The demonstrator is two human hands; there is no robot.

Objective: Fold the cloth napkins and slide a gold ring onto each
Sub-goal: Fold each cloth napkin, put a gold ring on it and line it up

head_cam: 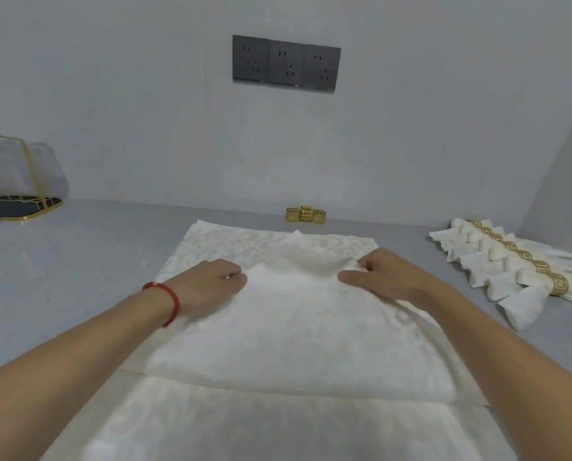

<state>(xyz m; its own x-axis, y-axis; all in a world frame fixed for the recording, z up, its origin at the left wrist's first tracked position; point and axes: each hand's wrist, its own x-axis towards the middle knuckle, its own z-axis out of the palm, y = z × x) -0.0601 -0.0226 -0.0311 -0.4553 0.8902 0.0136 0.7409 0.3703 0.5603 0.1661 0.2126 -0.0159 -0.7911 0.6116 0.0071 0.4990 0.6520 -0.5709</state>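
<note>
— Where's the napkin?
— Spread on the table. The left hand pinches its folded edge with curled fingers; the right hand pinches the same edge.
— The rings?
— By the wall, behind the napkin.

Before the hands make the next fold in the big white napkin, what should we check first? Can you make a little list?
1. Left hand holds the napkin fold: ok.
2. Right hand holds the other end: ok.
3. Fold straight across: not ok, its middle humps up.
4. Napkin's far corners flat on the table: ok.
5. Loose gold rings waiting by the wall: ok.
6. Finished napkins out of the way: ok.
</note>
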